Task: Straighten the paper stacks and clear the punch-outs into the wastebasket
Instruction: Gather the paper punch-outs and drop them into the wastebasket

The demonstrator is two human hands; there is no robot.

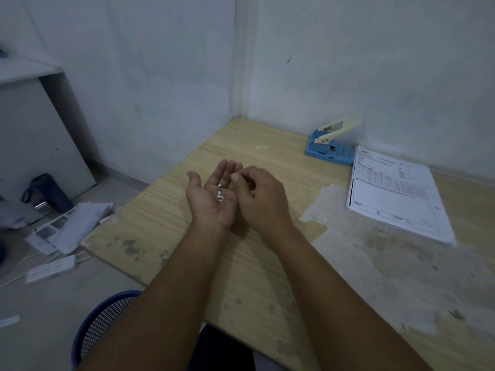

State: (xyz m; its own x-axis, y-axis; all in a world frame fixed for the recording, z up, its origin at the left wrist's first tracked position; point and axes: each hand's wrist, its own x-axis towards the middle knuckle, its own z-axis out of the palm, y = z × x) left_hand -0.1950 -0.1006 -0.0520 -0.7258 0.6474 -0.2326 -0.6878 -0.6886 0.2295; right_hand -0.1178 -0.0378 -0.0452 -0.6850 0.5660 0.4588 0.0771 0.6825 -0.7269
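Pale, scuffed walls are closing in a corner around a wood-grain tabletop (171,210) whose laminate is peeling to grey. You are cupping your left hand (211,199) palm-up, fingers relaxed, cradling small white paper punch-outs (220,195). Your right hand (257,196) is curling beside it, thumb meeting fingertips as if pinching one more disc, though that is too small to tell. Collecting looks nearly finished; next, you are likely carrying them, kept level, to the blue mesh wastebasket (104,319) by your knee. The paper stack (396,199) is lying squared beside the blue hole punch (330,149).
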